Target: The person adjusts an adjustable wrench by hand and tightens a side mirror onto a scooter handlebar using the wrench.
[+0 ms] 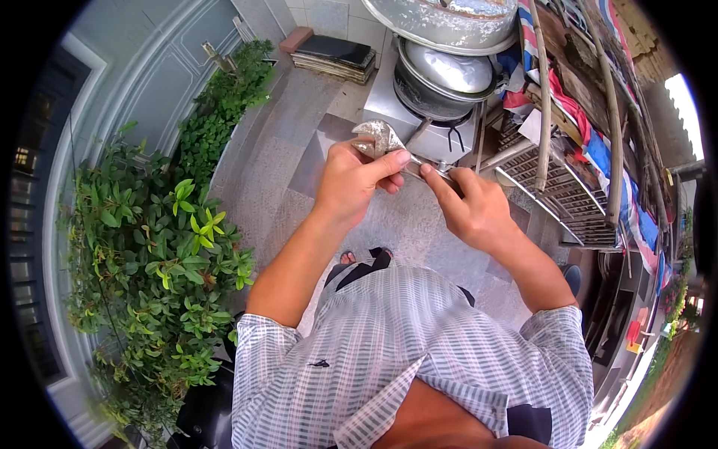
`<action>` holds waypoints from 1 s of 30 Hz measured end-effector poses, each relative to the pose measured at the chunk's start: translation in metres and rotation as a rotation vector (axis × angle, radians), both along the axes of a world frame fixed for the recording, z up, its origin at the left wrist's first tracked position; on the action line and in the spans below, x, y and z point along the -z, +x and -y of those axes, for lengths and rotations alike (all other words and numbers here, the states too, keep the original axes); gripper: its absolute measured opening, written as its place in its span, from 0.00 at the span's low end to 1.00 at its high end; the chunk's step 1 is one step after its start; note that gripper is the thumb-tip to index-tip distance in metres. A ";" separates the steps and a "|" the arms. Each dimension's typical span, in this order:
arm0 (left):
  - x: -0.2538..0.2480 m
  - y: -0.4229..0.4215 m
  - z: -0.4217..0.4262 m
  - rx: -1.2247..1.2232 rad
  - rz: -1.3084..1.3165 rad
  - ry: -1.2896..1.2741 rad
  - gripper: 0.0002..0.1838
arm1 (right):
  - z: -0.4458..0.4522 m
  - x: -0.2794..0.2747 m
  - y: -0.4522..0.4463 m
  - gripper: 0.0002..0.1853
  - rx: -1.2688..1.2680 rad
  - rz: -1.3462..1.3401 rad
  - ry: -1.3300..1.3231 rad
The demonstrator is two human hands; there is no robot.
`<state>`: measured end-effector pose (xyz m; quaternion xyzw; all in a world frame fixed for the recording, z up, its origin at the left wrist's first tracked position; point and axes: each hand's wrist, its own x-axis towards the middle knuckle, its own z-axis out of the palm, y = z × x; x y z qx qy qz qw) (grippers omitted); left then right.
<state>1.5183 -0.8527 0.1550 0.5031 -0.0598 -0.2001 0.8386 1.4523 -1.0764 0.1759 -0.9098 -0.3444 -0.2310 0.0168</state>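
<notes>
Starting far left of the dark round pot with a silver lid (441, 86), there's a dense green leafy bush (164, 254), nowhere near the hands. Moving right, just below and left of the pot, here's the left hand (348, 179), its grip clamped around the neck of a worn, silver-grey metal adjustable wrench (380, 137), thumb laid along it. The wrench is up in the air in front of the body, its head pointing left, and its jaws look a little apart; whether anything small sits between them, I can't tell. Across to the right, below the pot, the right hand (479, 209) has its grip closed too, thumb and fingertips together at the handle end, where a small shiny metal part (443, 168) shows beside the fingers. Whether that part belongs to the wrench, I can't tell.

So how far along? The wrench is picked up and held in both hands; that much is done. It looks like mid-handling: the wrench isn't set down, and no bolt or nut is visibly seated in it. Nothing here shows a finished result.
</notes>
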 end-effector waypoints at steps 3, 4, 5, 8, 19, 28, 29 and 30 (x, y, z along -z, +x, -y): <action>0.006 -0.002 -0.010 -0.021 -0.012 0.018 0.07 | -0.009 0.012 0.003 0.34 -0.022 0.061 0.022; 0.007 -0.005 -0.012 -0.042 -0.016 0.014 0.07 | -0.013 0.016 0.003 0.34 -0.029 0.077 0.021; 0.009 -0.008 -0.014 -0.060 -0.022 0.013 0.06 | -0.016 0.021 0.003 0.34 -0.035 0.070 0.022; 0.018 -0.009 -0.019 -0.072 -0.071 0.038 0.07 | -0.018 0.037 0.004 0.33 -0.048 0.050 0.036; 0.036 -0.065 -0.068 -0.427 -0.146 0.111 0.14 | -0.071 0.072 0.009 0.18 -0.037 -0.744 0.497; 0.054 -0.140 -0.083 -0.706 -0.014 0.404 0.14 | -0.145 0.082 0.002 0.15 -0.267 -1.837 1.037; 0.050 -0.149 -0.083 -0.762 -0.051 0.405 0.14 | -0.148 0.092 0.001 0.12 -0.247 -1.824 1.016; 0.047 -0.159 -0.081 -0.818 -0.089 0.405 0.14 | -0.151 0.092 -0.002 0.12 -0.270 -1.846 0.966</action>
